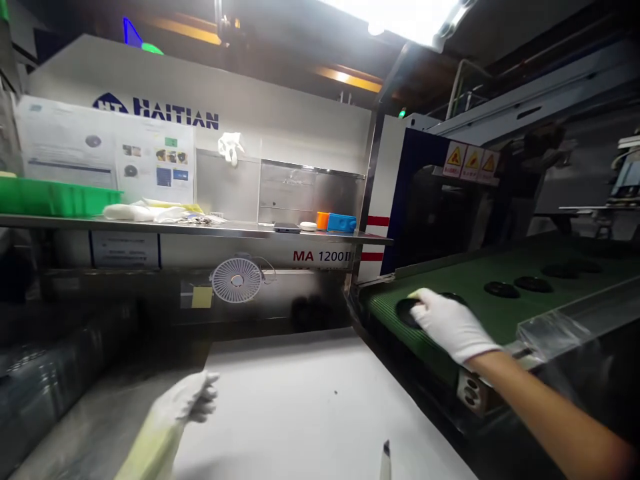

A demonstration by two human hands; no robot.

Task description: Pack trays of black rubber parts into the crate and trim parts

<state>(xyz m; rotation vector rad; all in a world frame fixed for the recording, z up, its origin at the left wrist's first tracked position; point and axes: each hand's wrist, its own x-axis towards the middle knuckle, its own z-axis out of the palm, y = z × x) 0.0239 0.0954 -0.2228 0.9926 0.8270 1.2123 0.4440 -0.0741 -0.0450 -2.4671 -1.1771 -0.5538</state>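
My right hand [447, 325], in a white glove, reaches over the green conveyor belt [480, 320]. Its fingers are closed at the edge of a black round part [407, 312] near the belt's end; the hand hides some of that part. Another dark part lies just behind the hand. My left hand [189, 398], also gloved, is over the left edge of the white tabletop [300, 400]. Its fingers are curled in, and nothing shows between them. On the tabletop's near side is a slim pale tool with a dark tip [385, 460], cut off by the frame.
Farther up the belt lie several black round parts [534, 285]. A metal shelf [240, 230] carries a green tray [60, 199], cloths and a blue box [342, 223]. Below it is a small fan [237, 280]. Clear plastic sheeting [553, 333] hangs on the belt's near rail.
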